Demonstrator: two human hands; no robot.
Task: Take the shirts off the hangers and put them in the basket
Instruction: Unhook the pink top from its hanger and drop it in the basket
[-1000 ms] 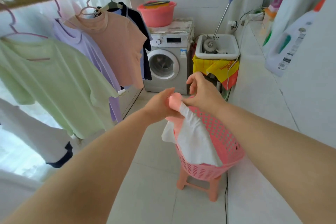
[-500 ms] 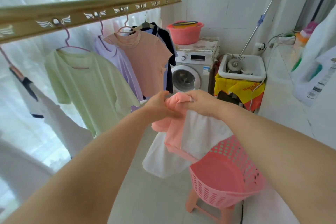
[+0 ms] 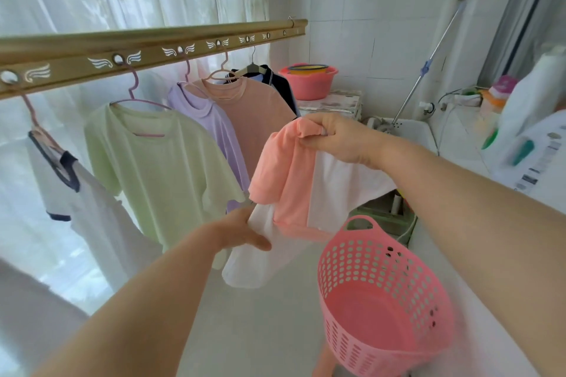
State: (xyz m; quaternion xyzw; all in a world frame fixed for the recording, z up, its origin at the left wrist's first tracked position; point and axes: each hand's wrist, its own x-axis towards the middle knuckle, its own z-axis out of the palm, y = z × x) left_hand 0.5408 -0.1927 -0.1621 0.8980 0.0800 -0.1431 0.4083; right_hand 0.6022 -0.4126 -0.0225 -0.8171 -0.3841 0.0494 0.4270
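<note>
The right hand (image 3: 340, 139) clenches the bunched top of a pink-and-white shirt (image 3: 291, 180), holding it up in the air in front of the drying rail (image 3: 153, 46). The left hand (image 3: 242, 232), lower down, pinches the white lower part of the same shirt between thumb and fingers. The shirt hangs off any hanger, above and just left of the pink perforated basket (image 3: 352, 343), with no part of it inside.

Five garments hang on the rail. From the near end to the far end they are a white T-shirt with navy trim (image 3: 92, 208), a pale green T-shirt (image 3: 159, 174) on a pink hanger (image 3: 134, 95), a lilac T-shirt (image 3: 214, 122), a peach T-shirt (image 3: 254, 113) and a dark navy garment (image 3: 281, 82). Beyond the rail's far end sits a pink basin (image 3: 309, 82).
</note>
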